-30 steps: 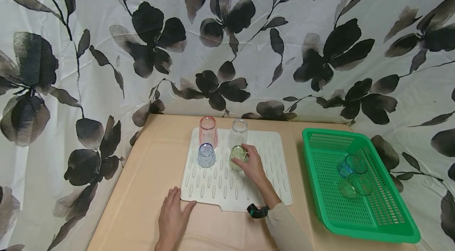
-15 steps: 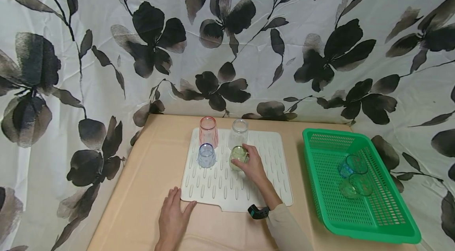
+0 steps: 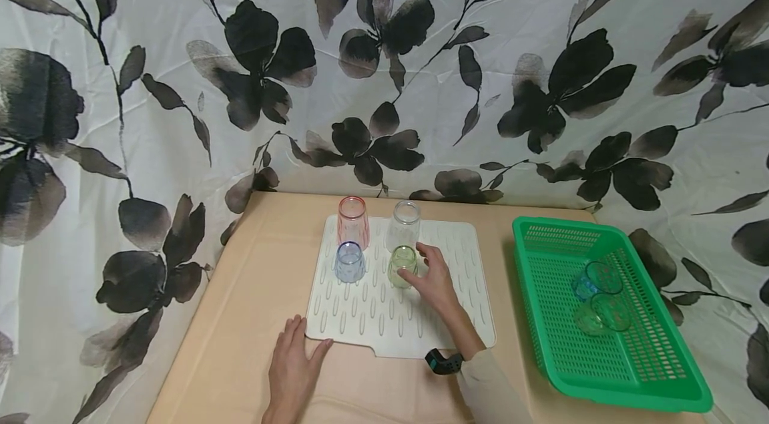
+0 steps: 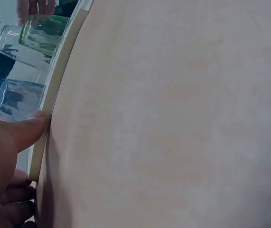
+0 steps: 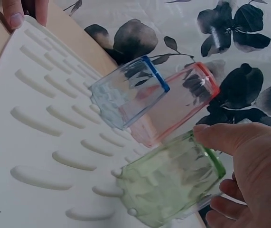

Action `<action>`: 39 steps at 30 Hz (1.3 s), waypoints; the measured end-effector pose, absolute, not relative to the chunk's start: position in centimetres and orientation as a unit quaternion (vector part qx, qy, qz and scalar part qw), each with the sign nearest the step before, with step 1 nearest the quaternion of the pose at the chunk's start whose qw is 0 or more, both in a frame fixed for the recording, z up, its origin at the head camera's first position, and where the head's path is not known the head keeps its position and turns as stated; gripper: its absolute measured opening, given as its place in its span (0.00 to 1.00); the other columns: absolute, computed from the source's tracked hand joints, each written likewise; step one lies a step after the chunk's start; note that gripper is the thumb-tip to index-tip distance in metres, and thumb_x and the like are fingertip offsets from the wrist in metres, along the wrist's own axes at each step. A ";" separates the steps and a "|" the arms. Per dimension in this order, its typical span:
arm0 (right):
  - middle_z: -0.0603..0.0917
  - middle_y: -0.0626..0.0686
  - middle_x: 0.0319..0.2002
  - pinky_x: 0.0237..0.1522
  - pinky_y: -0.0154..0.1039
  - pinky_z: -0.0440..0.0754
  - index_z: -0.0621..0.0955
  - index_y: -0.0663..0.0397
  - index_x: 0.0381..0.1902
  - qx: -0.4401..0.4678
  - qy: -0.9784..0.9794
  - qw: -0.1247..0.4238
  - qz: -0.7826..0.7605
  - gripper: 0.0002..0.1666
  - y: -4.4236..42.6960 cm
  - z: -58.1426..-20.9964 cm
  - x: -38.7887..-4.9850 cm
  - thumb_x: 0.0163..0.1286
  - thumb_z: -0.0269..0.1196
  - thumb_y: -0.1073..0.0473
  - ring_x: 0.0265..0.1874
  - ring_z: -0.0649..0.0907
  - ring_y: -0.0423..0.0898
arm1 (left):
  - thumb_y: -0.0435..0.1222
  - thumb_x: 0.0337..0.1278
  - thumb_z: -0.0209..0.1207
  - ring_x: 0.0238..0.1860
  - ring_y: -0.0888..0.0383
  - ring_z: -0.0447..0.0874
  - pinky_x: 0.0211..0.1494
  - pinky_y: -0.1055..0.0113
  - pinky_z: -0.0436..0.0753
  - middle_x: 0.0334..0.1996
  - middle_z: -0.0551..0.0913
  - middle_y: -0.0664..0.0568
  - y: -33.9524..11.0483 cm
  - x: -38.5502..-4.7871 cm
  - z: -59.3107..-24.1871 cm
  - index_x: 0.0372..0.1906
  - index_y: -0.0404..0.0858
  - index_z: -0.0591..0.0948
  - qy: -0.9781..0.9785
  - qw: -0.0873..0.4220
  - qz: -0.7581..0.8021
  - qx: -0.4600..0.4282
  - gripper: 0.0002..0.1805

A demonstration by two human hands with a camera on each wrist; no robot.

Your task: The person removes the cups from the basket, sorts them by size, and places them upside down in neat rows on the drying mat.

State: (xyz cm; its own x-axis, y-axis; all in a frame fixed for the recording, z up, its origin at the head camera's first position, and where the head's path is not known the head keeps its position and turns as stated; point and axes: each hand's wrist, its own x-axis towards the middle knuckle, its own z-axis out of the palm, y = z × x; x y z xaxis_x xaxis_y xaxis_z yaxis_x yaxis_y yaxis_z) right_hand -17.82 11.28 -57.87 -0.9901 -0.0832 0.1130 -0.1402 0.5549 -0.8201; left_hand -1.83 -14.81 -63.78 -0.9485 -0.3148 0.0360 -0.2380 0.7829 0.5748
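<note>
On a white ridged drying mat (image 3: 360, 317) stand a green-tinted glass (image 3: 401, 270), a blue one (image 3: 350, 264), a tall pink one (image 3: 353, 220) and a tall clear one (image 3: 404, 222). The right hand (image 3: 438, 280) is around the green glass's right side, thumb in front, fingers spread and loose. In the right wrist view the thumb (image 5: 211, 133) overlaps the green rim; whether it touches is unclear, and the other fingers are apart from the glass. My left hand (image 3: 294, 367) rests at the mat's front left corner, its thumb (image 4: 33, 126) against the front edge.
A green plastic basket (image 3: 541, 357) stands on the right of the table (image 3: 240, 277). Inside lie a blue glass (image 3: 595, 278) and a green glass (image 3: 601, 317). A flowered curtain (image 3: 456, 103) hangs behind the table.
My right hand has loosened from the green glass and drawn slightly right and down. The glass stays in place. The left hand has not moved.
</note>
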 end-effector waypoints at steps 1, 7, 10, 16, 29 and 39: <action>0.74 0.60 0.64 0.70 0.55 0.77 0.70 0.59 0.69 0.063 -0.880 0.032 0.470 0.44 11.5 -57.7 -17.7 0.59 0.75 0.52 0.65 0.76 0.58 | 0.51 0.58 0.68 0.76 0.34 0.58 0.80 0.39 0.59 0.72 0.66 0.32 -14.8 -1.8 -63.8 0.69 0.26 0.68 -0.942 0.063 -0.295 0.146 0.44; 0.74 0.59 0.65 0.69 0.58 0.77 0.71 0.57 0.70 0.062 -0.877 0.044 0.475 0.44 12.4 -56.6 -16.9 0.59 0.76 0.51 0.65 0.76 0.60 | 0.52 0.60 0.66 0.77 0.34 0.55 0.81 0.39 0.57 0.73 0.64 0.32 -14.9 -1.8 -63.9 0.71 0.26 0.66 -0.943 0.049 -0.295 0.144 0.44; 0.73 0.59 0.66 0.69 0.58 0.77 0.71 0.56 0.70 0.066 -0.879 0.048 0.470 0.44 12.7 -55.9 -16.5 0.59 0.75 0.50 0.66 0.75 0.59 | 0.52 0.60 0.66 0.77 0.34 0.55 0.81 0.39 0.58 0.73 0.64 0.32 -14.9 -1.8 -64.0 0.71 0.26 0.67 -0.944 0.051 -0.294 0.143 0.44; 0.74 0.59 0.65 0.70 0.55 0.77 0.71 0.57 0.69 0.085 -0.883 0.066 0.456 0.43 13.7 -54.5 -15.8 0.60 0.75 0.52 0.65 0.77 0.58 | 0.51 0.58 0.68 0.76 0.33 0.58 0.80 0.38 0.59 0.72 0.65 0.32 -14.8 -1.9 -64.0 0.69 0.26 0.68 -0.944 0.062 -0.291 0.143 0.44; 0.74 0.63 0.65 0.68 0.58 0.78 0.70 0.63 0.69 0.109 -0.898 0.125 0.408 0.43 17.1 -50.3 -15.0 0.61 0.75 0.55 0.64 0.76 0.60 | 0.50 0.57 0.68 0.75 0.33 0.60 0.78 0.37 0.62 0.71 0.67 0.31 -14.7 -1.8 -63.9 0.68 0.26 0.69 -0.944 0.078 -0.288 0.139 0.43; 0.73 0.67 0.64 0.67 0.62 0.76 0.69 0.66 0.69 0.070 -0.897 0.162 0.406 0.42 21.1 -49.5 -15.1 0.61 0.74 0.58 0.64 0.73 0.63 | 0.51 0.59 0.68 0.76 0.33 0.59 0.79 0.38 0.60 0.71 0.67 0.31 -14.8 -2.0 -63.7 0.69 0.25 0.69 -0.946 0.063 -0.286 0.139 0.43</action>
State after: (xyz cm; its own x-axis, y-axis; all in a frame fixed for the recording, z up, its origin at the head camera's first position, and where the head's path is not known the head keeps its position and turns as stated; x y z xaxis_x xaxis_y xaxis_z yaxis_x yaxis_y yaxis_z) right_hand -15.14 21.14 -49.46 -0.9374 0.0054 0.3483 -0.2580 0.6610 -0.7046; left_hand -1.95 -14.80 -63.70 -0.9533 -0.2996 0.0388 -0.2279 0.7974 0.5588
